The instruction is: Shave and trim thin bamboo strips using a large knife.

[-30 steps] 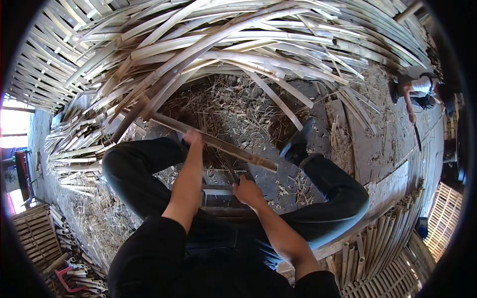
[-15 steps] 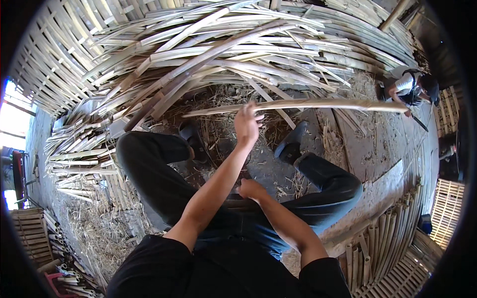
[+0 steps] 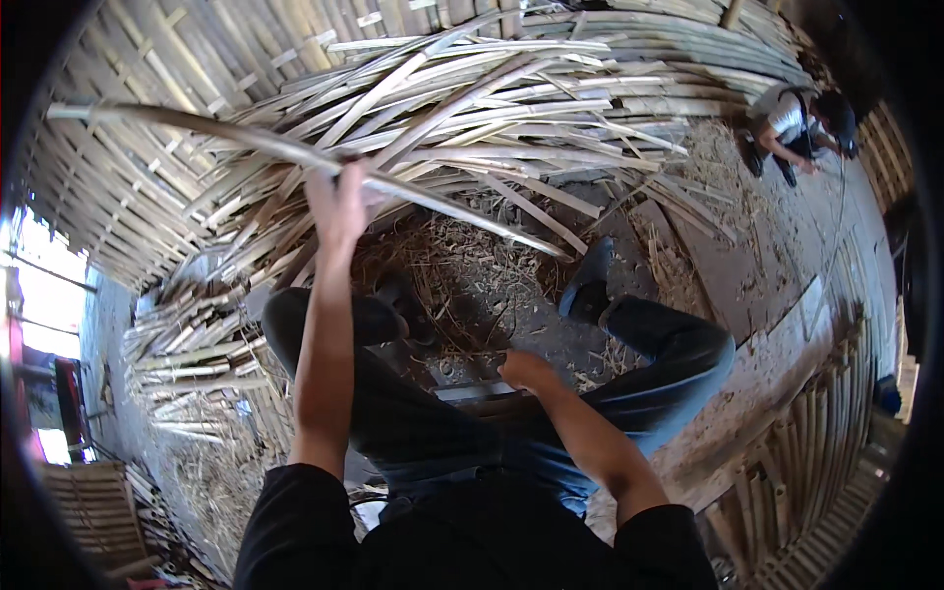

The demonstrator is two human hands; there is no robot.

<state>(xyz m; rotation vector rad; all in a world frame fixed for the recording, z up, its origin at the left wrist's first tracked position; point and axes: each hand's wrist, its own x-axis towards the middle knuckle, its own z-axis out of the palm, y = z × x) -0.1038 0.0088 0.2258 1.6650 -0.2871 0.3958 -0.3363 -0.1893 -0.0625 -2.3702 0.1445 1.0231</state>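
Observation:
A long split bamboo strip (image 3: 265, 141) slants across the upper left, from the woven wall down toward my right foot. My left hand (image 3: 337, 205), raised and slightly blurred, is closed around its middle. Low between my legs, my right hand (image 3: 529, 373) is a fist gripping a knife (image 3: 474, 390). The pale blade points left above my lap, and its handle is hidden in my fingers.
A big heap of split bamboo strips (image 3: 442, 108) lies ahead, against a woven bamboo wall (image 3: 118, 147). Shavings (image 3: 462, 265) litter the floor between my feet. A person (image 3: 792, 133) crouches at the far right. Bamboo poles (image 3: 787, 492) are stacked at the lower right.
My left hand has moved left and now grips the bamboo strip, which has swung left and tilted. The knife blade has come into clearer view. The person at the right has shifted posture.

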